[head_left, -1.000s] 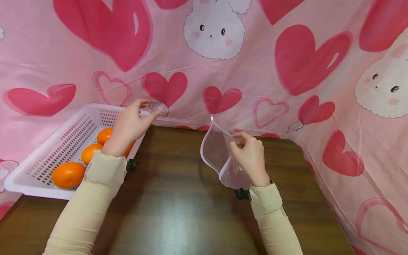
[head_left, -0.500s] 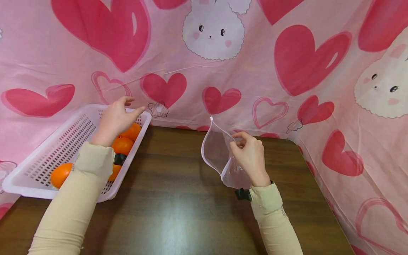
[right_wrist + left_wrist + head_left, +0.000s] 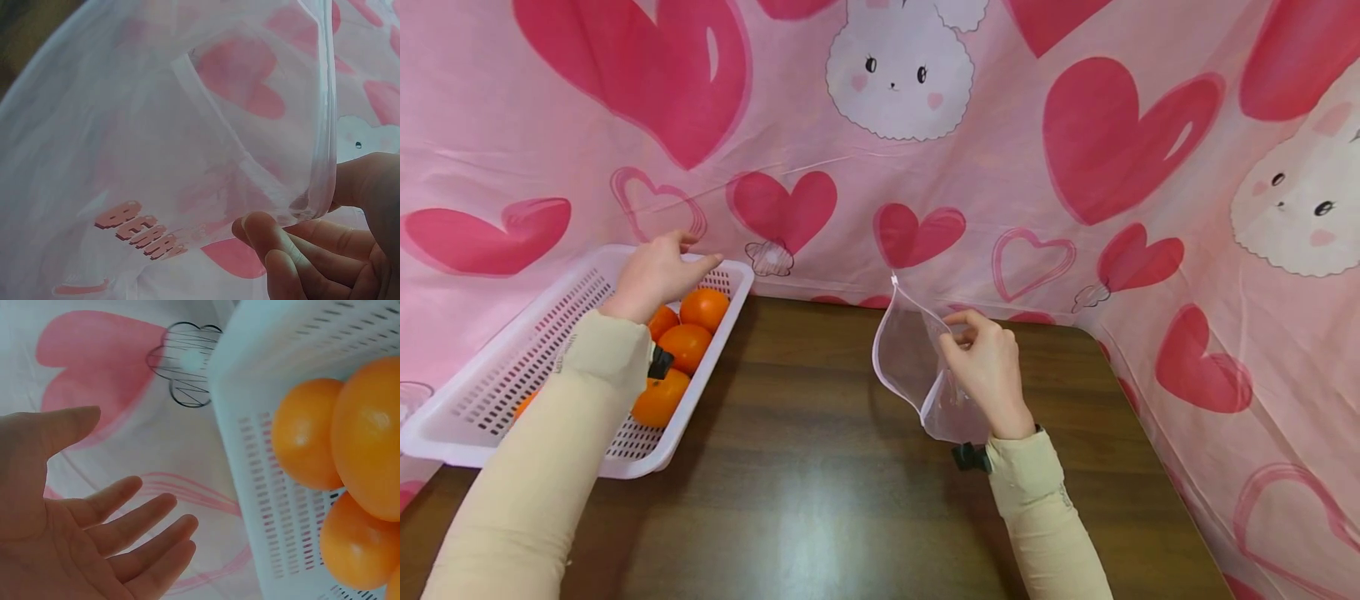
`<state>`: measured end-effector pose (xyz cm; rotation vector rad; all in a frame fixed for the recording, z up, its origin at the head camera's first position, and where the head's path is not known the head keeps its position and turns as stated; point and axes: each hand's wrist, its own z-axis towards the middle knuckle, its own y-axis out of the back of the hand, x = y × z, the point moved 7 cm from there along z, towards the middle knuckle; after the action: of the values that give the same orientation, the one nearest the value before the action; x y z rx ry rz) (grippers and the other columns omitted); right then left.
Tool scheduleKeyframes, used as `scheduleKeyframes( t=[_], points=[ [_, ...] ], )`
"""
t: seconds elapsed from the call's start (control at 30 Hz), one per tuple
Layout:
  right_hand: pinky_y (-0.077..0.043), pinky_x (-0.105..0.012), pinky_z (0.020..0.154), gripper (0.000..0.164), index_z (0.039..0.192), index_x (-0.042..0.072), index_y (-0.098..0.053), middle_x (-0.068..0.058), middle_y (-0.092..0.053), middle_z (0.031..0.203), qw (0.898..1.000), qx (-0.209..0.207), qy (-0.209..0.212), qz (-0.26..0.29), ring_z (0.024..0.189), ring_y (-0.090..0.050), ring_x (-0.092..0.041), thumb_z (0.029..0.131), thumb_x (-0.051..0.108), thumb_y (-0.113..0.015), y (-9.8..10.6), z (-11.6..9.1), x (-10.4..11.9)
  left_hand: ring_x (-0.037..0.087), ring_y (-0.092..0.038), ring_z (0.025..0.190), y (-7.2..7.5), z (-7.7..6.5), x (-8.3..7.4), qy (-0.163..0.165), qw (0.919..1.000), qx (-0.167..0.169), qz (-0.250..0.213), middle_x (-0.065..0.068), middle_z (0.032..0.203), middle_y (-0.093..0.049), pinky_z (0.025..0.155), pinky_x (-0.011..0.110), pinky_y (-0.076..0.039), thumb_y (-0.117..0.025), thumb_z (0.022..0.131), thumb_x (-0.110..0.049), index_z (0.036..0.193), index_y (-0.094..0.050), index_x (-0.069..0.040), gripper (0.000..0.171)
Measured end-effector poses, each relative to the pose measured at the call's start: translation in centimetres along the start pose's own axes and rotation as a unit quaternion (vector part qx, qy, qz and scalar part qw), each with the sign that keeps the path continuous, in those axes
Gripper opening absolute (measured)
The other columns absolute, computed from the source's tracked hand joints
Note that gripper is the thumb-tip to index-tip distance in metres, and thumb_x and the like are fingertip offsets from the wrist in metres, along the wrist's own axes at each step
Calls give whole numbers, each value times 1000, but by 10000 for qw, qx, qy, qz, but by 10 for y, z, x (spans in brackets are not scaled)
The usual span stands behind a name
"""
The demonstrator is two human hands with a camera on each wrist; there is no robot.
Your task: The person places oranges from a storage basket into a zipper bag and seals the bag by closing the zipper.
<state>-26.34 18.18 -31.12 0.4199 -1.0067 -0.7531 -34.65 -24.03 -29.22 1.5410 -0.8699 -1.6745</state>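
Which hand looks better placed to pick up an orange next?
Probably the left hand: it holds nothing and is near the basket of oranges. The right hand is farther from them and pinches the edge of the see-through bag.

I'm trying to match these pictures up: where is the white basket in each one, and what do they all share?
Head: the white basket is at the left, partly hidden by the left sleeve.
Left wrist: the basket is on the right, cut off by the frame, oranges inside.
Right wrist: not in it.
Shared landmark: the pink heart-printed cloth.
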Motion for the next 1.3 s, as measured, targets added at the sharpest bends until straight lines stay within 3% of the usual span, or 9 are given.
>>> scheduleKeyframes(
  t=[0.33, 0.5, 0.67, 0.87, 1.1, 1.2, 1.3],
  points=[
    [-54, -36, 53, 15, 100, 6, -76, -4, -73, 73, 9999, 46, -44, -88, 58, -66, -13, 90, 14, -69, -1, 1, -1, 55, -41, 123, -8, 11, 15, 312, 9971, 683, -107, 37, 143, -40, 98, 68, -41, -55, 100, -50, 151, -33, 9, 81],
    [-54, -36, 54, 14, 99, 5, -76, -3, -73, 72, 9999, 32, -35, -108, 58, -66, -14, 89, 12, -69, 0, 1, -1, 56, -37, 124, -18, 13, 28, 707, 9902, 1196, -134, 38, 142, -37, 103, 70, -36, -54, 100, -51, 149, -31, 12, 84],
    [-55, -36, 55, 14, 100, 6, -76, -4, -73, 74, 9999, 84, -80, -118, 59, -66, -14, 90, 14, -69, 0, 1, -1, 49, -42, 117, -30, 9, 41, 1005, 9817, 1564, -419, 32, 127, -43, 99, 62, -42, -56, 100, -49, 141, -36, 12, 76],
    [-55, -36, 55, 15, 101, 6, -77, -3, -73, 73, 9998, 103, -94, -122, 56, -65, -12, 90, 13, -69, 0, 0, -1, 42, -47, 105, -39, 8, 53, 1052, 9792, 1629, -594, 26, 109, -50, 84, 49, -47, -60, 99, -47, 129, -50, 8, 63],
    [-54, -36, 53, 16, 101, 6, -76, -3, -73, 74, 9998, 147, -111, -106, 56, -65, -13, 91, 15, -68, 0, -1, -2, 38, -49, 92, -46, 17, 60, 905, 9837, 1547, -120, 18, 89, -48, 75, 43, -45, -67, 94, -49, 112, -52, 6, 60],
    [-54, -35, 53, 17, 102, 5, -76, -3, -73, 74, 9997, 179, -150, -99, 55, -64, -12, 91, 15, -68, 0, -1, -2, 37, -49, 92, -49, 16, 59, 913, 9818, 1655, -213, 18, 89, -47, 75, 43, -44, -68, 93, -48, 113, -52, 6, 60],
    [-55, -35, 52, 17, 102, 5, -76, -3, -73, 75, 9996, 199, -180, -77, 54, -64, -12, 91, 15, -68, -1, -1, -1, 40, -49, 97, -51, 16, 59, 919, 9800, 1745, -283, 23, 100, -50, 80, 46, -46, -70, 92, -48, 121, -49, 8, 66]
  ],
)
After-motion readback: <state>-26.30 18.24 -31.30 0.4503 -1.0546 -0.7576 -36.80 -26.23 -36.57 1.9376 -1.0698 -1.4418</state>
